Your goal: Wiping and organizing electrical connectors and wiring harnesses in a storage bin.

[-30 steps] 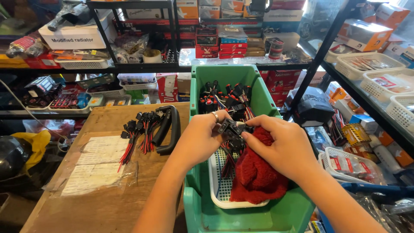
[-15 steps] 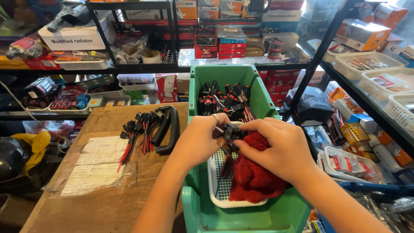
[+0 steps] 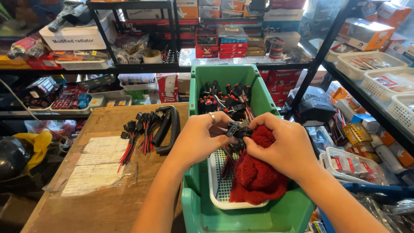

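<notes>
A cluttered parts shop surrounds a wooden table (image 3: 108, 203) in the lower left of the frame. Nearest the camera, at lower centre, a green plastic bin (image 3: 258, 218) sits at the table's right edge, and inside it lies a white slotted plastic basket (image 3: 217, 185) holding a crumpled red knitted cloth (image 3: 256, 177). Above the cloth, both hands meet at the centre of the frame on a small black plastic connector (image 3: 235, 129) with wires hanging below it. The left hand (image 3: 202, 138), a ring on one finger, pinches the connector's left side. The right hand (image 3: 284, 149) grips its right side with curled fingers, lying over the cloth. Further back in the bin lies a heap of black and red wired connectors (image 3: 224, 101). On the table left of the hands lie a bundle of red and black wire leads (image 3: 140, 133), a black curved rubber hose (image 3: 166, 129) and clear bags of paper labels (image 3: 97, 166). Beyond, black metal shelves (image 3: 129, 67) carry boxes and trays.
</notes>
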